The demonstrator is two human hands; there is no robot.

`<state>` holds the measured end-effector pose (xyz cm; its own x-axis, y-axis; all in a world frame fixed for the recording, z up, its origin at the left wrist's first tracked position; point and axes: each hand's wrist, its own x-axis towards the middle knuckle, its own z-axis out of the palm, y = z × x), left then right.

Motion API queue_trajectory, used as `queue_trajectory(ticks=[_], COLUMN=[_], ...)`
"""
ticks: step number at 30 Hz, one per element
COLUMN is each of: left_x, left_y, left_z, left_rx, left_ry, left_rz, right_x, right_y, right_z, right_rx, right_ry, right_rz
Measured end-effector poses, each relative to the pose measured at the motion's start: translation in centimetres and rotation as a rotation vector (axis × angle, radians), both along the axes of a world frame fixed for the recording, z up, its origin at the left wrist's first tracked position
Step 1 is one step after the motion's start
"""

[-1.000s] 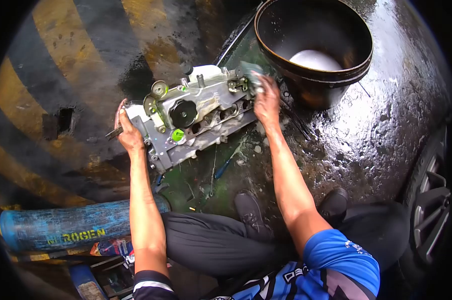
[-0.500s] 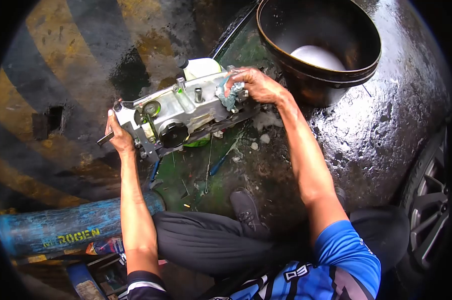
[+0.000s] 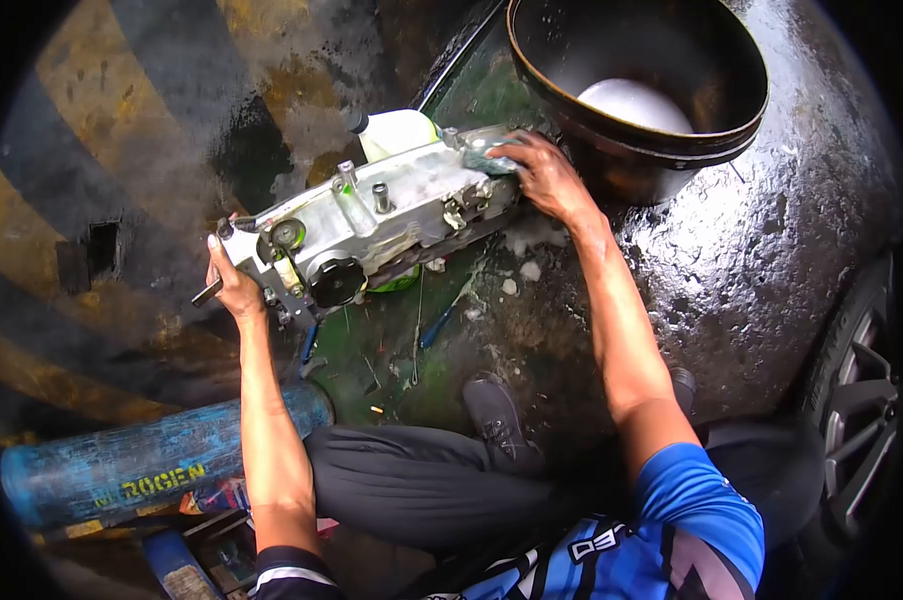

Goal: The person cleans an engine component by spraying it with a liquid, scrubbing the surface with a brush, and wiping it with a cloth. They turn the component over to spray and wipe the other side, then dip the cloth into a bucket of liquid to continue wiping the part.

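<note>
A long silver metal engine cover [image 3: 406, 190] with a round black cap [image 3: 337, 282] and several upright fittings sits tilted in front of me. My left hand [image 3: 233, 288] grips its left end, thumb on the near side, with the other fingers partly hidden behind it. A short dark metal piece [image 3: 208, 291] sticks out beside that hand. A crumpled grey-blue rag [image 3: 489, 156] is in my right hand [image 3: 549, 180], pressed against the cover's far right end. Right behind the cover is a white bottle [image 3: 396, 132] with a dark cap.
A large dark bucket [image 3: 611, 145] with pale liquid in it stands at upper right. Blue-handled tools [image 3: 433, 330] lie on the wet floor. A blue gas cylinder [image 3: 161, 455] lies at lower left, above a toolbox [image 3: 186, 560]. A car wheel [image 3: 856, 420] is at right.
My right hand has slid the rag to the right along the cover, to its far end. The cover has shifted slightly, and my left hand keeps its grip.
</note>
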<state>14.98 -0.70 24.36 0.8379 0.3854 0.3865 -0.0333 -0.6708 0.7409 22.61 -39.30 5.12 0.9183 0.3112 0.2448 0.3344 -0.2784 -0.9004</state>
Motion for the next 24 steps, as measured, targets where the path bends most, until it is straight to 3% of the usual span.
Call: queue_trajectory(ticks=[3, 8, 11, 12, 15, 17, 18, 19, 20, 21, 23, 24], left_x=[-0.2, -0.1, -0.2, -0.2, 0.2, 0.0, -0.4, -0.8, -0.8, -1.0, -1.3, -1.4], left_y=[-0.5, -0.3, -1.8, -1.4, -0.2, 0.2, 4.5, 8.2, 9.1, 9.4, 9.3, 9.3], left_z=[0.0, 0.3, 0.8, 0.6, 0.3, 0.0, -1.1, -2.7, -2.8, -3.0, -3.2, -3.3], left_rx=[0.015, -0.023, -0.019, -0.029, -0.083, -0.107, 0.102, 0.607, 0.673, 0.739, 0.943, 1.043], left_ry=[-0.008, 0.019, 0.011, 0.009, 0.008, 0.028, 0.063, -0.013, -0.005, 0.007, -0.075, -0.122], left_rz=[0.011, -0.04, -0.05, -0.032, 0.014, 0.019, 0.061, 0.054, 0.042, 0.031, 0.033, 0.043], right_x=[-1.0, 1.3, 1.5, 1.5, 0.4, -2.6, -3.8, -4.7, -5.3, -5.5, -4.2, -3.7], right_y=[-0.2, 0.4, 3.4, 2.4, 0.1, -2.1, -3.1, -3.7, -3.9, -2.7, -0.7, -0.1], right_z=[0.2, 0.8, -0.8, 1.1, 1.8, 0.5, -0.4, -0.8, -0.8, -1.7, -2.1, -0.9], right_rx=[0.022, -0.178, -0.228, -0.222, -0.268, -0.141, -0.098, -0.052, 0.062, 0.228, 0.477, 0.248], right_ry=[0.114, 0.048, -0.151, 0.008, 0.113, 0.048, 0.056, 0.065, 0.256, 0.295, 0.24, 0.134], right_rz=[-0.073, 0.179, -0.106, 0.007, 0.123, 0.045, 0.035, 0.026, -0.021, -0.254, -0.359, -0.358])
